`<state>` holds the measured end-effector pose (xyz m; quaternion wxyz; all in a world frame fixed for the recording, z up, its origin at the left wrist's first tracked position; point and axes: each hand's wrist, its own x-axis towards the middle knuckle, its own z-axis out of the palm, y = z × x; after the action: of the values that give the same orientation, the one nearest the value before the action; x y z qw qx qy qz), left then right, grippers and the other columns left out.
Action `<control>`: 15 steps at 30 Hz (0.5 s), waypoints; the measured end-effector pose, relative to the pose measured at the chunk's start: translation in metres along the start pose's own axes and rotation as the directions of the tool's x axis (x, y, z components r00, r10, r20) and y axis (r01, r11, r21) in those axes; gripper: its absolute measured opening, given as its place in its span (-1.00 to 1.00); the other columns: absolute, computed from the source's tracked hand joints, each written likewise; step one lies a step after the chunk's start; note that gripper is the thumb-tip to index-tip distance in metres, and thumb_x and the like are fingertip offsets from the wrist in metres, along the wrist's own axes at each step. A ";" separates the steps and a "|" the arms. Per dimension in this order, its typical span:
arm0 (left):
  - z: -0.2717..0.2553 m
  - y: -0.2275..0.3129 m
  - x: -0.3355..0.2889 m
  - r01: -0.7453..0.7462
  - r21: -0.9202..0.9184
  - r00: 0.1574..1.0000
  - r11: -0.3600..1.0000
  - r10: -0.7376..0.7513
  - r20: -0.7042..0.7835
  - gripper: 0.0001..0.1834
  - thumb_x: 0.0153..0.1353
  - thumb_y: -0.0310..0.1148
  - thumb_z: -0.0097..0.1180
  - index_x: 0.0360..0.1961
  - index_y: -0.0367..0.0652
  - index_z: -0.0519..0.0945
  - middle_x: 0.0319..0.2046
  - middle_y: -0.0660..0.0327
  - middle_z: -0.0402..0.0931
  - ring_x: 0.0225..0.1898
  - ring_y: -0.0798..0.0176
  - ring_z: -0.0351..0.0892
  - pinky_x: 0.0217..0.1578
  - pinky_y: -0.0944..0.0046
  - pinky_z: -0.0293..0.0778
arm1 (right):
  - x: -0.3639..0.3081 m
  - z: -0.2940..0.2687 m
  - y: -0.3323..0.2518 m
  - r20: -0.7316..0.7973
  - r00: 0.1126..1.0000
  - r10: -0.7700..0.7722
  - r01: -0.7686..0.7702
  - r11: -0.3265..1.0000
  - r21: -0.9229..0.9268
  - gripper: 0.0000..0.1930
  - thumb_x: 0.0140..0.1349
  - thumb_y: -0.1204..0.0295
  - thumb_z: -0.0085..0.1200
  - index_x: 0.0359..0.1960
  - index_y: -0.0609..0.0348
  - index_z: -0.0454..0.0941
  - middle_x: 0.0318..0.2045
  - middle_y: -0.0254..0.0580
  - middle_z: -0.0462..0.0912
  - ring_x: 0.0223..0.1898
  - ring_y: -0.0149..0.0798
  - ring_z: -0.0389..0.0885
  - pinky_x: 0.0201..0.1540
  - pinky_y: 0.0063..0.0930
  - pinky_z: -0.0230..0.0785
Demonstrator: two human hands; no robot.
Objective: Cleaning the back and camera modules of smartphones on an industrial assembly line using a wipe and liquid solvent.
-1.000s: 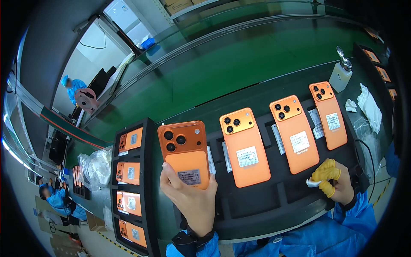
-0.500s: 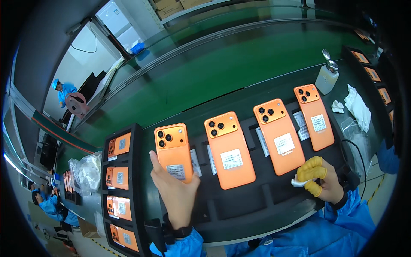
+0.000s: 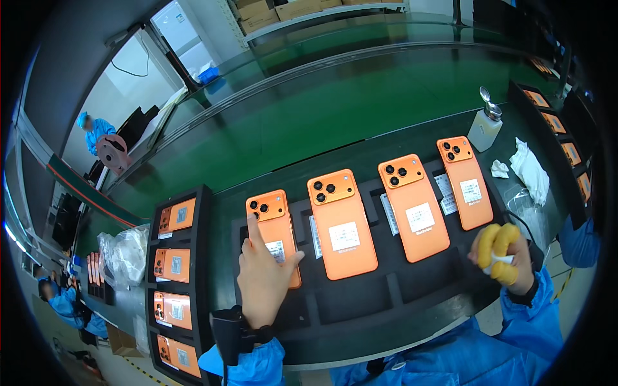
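My left hand (image 3: 264,276) lies on the lower part of the leftmost orange phone (image 3: 273,219), fingers around it, as it rests back-up in the black foam holder (image 3: 360,302). Three more orange phones (image 3: 341,222) (image 3: 413,206) (image 3: 465,181) lie back-up to its right, each with a white label. My right hand (image 3: 502,254), wearing yellow finger cots, is closed on a small white wipe at the holder's right end, near the rightmost phone.
A black tray (image 3: 201,270) with several orange phones stands at the left. A white dispenser bottle (image 3: 484,123) and crumpled white cloths (image 3: 529,168) lie at the right. The green conveyor belt (image 3: 335,103) runs behind. Another tray (image 3: 559,122) sits at far right. A person in blue (image 3: 93,128) works far left.
My left hand has lowered the leftmost phone from a raised, held position down into the foam holder. My right hand stays at the right end with the wipe.
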<state>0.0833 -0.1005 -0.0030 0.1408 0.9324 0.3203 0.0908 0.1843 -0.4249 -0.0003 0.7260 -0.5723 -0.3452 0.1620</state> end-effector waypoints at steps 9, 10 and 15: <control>-0.006 -0.033 -0.020 -0.199 -0.167 0.973 0.966 0.214 0.081 0.17 -0.33 -0.23 0.41 0.20 -0.38 -0.12 0.05 -0.18 0.15 0.04 -0.16 0.18 -0.03 0.05 0.29 | 0.020 -0.017 -0.082 0.102 0.967 -0.232 0.234 0.668 -0.707 -0.77 -0.09 0.33 0.20 -0.53 0.16 0.42 -0.42 -0.08 0.47 -0.46 -0.33 0.41 -0.39 -0.52 0.23; -0.005 -0.033 -0.019 -0.248 -0.146 0.963 0.958 0.260 0.076 0.17 -0.33 -0.21 0.41 0.20 -0.41 -0.12 0.06 -0.20 0.13 0.05 -0.17 0.16 -0.01 0.05 0.28 | 0.024 -0.015 -0.090 0.134 0.965 -0.227 0.248 0.608 -0.754 -0.77 -0.10 0.33 0.20 -0.53 0.16 0.42 -0.42 -0.08 0.46 -0.45 -0.32 0.41 -0.39 -0.52 0.24; 0.004 -0.044 -0.023 -0.281 -0.082 0.958 0.956 0.284 0.029 0.18 -0.35 -0.17 0.41 0.18 -0.45 -0.10 0.05 -0.28 0.08 0.03 -0.22 0.17 -0.03 0.05 0.29 | 0.085 0.025 -0.093 0.400 0.893 -0.205 0.447 0.487 -0.750 -0.90 -0.07 0.57 0.10 -0.48 0.20 0.46 -0.40 -0.12 0.46 -0.40 -0.22 0.47 -0.34 -0.42 0.32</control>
<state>0.0414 -0.0824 -0.0223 0.1689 0.9641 0.1771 0.1034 0.2131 -0.3807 0.1173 0.3369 -0.7413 -0.5736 -0.0885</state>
